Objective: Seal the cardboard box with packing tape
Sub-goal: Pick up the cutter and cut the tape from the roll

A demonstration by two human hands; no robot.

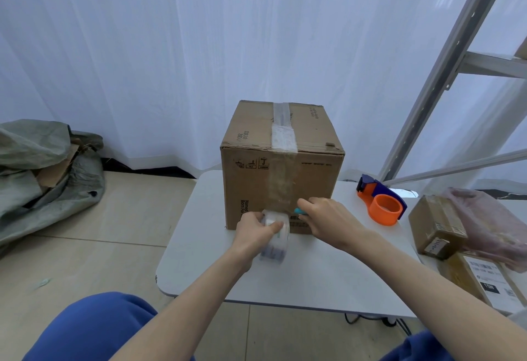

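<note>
A closed cardboard box (308,183) stands on a white table (313,275). A strip of clear tape (282,135) runs along its top seam and down the near face. My left hand (255,232) grips a roll of clear packing tape (276,242) held against the lower part of that face. My right hand (328,218) is beside it, closed on a small teal tool (299,211) whose tip touches the tape at the box. Most of the tool is hidden in the hand.
An orange and blue tape dispenser (382,203) sits on the table right of the box. Small parcels (439,226) and a plastic-wrapped bundle (490,226) lie at the right edge. A metal rack (445,75) rises at the right. A grey sack with cardboard scraps (42,178) lies on the floor, left.
</note>
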